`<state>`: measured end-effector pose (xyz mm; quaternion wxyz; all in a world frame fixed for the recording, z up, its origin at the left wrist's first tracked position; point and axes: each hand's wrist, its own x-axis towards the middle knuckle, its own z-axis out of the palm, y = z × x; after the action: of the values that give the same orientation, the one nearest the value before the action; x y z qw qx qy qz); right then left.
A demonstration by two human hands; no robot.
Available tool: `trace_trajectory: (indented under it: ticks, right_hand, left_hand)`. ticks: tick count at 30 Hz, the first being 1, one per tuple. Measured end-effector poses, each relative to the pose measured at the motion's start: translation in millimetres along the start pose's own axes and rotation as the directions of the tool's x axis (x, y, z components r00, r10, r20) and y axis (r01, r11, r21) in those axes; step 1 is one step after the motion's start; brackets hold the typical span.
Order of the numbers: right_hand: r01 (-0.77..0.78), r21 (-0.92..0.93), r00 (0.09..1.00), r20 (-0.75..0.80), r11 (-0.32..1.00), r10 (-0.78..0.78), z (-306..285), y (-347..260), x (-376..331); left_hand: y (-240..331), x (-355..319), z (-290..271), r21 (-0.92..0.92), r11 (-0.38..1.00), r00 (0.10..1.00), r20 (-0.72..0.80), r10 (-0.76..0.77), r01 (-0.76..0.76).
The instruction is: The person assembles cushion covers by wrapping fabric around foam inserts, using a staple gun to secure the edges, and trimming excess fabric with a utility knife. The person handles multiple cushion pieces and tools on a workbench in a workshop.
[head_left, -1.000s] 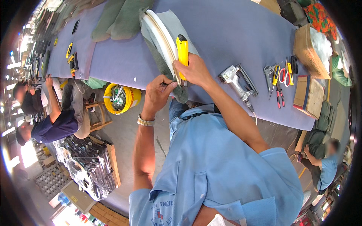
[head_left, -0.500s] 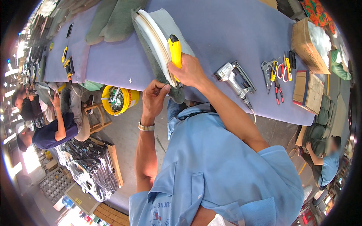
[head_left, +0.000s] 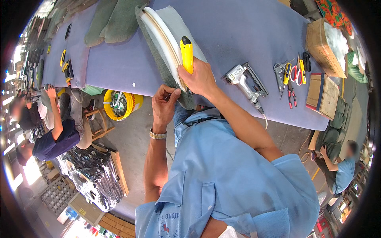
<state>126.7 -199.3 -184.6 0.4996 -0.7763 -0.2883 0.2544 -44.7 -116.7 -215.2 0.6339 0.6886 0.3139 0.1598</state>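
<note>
A curved, padded piece (head_left: 160,33) with layered white and tan edges and a grey-green fabric cover lies at the table's near edge, its lower end toward me. My right hand (head_left: 197,78) is closed around a yellow utility knife (head_left: 186,55), its black end up; the blade end is hidden by the fingers beside the piece. At the piece's lower end my left hand (head_left: 165,99) pinches the edge of the fabric (head_left: 185,99) between thumb and fingers. Right of my hands a silver staple gun (head_left: 246,81) with an air hose lies on the table.
On the blue-grey table (head_left: 234,31) lie red-handled scissors (head_left: 295,73), red pliers (head_left: 291,95) and cardboard boxes (head_left: 323,47). Green cushions (head_left: 125,22) rest at the back left. A yellow bucket (head_left: 123,105) stands below the edge. Other people sit at left and right.
The view has shifted slightly, so the table and tools appear a little further left. Both hands keep their hold, with the knife nearly in the same place against the piece.
</note>
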Motion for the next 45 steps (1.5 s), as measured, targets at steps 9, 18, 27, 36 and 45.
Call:
trace_trajectory:
  ticks: [9, 18, 27, 36, 45]
  right_hand:
    - [0.083, 0.053, 0.982, -0.176, 0.995, -0.073, 12, 15, 2]
    - [-0.001, 0.085, 0.998, -0.062, 0.996, 0.006, 9, -3, 11]
    - [-0.020, 0.049, 0.999, 0.043, 0.999, 0.018, 1, -6, 3]
    - [-0.002, 0.010, 1.000, 0.030, 1.000, 0.002, 0, -8, -3]
    - [-0.001, -0.062, 1.000, 0.014, 0.998, 0.001, -1, -2, -2]
  left_hand:
    - [-6, 3, 2, -0.110, 0.993, 0.999, 0.025, -0.037, 0.039]
    - [-10, -1, -4, -0.354, 0.934, 0.998, -0.009, -0.054, 0.048]
    - [-14, -8, -7, -0.371, 0.928, 0.996, -0.052, -0.069, 0.045]
    - [-10, -6, -3, -0.324, 0.946, 0.998, -0.042, -0.045, 0.029]
    - [-11, -4, 6, -0.254, 0.967, 0.999, -0.016, -0.030, 0.025]
